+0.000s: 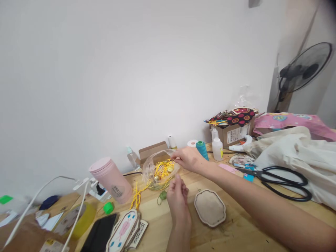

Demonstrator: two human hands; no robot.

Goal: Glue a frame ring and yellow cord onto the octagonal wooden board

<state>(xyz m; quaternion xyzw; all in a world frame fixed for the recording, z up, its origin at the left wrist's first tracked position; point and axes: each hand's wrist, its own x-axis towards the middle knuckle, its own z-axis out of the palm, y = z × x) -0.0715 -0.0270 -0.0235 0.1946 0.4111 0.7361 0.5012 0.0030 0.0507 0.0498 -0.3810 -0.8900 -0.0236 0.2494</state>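
Observation:
My right hand (187, 159) reaches over from the right, its fingertips pinched at the rim of a clear plastic bag (148, 168). Inside the bag lie tangled yellow cords (164, 168) and gold bells (170, 169). Lower down, my left hand (177, 196) is raised in front of the bag with its fingers curled and thumb up; whatever it may hold is hidden. Left of it rests a small green ball of thread (163, 195). To its right lies a scalloped fabric-covered plaque (210, 208). A stack of decorated plaques (123, 232) with a yellow braided cord (137, 196) sits on the left.
A pink tumbler (111, 180), a black phone (99, 232) and a green cap (108, 208) stand or lie at left. Behind are a teal thread cone (202, 150) and a white squeeze bottle (217, 149). Black-handled scissors (283, 180) lie against white cloth (294, 154) at right.

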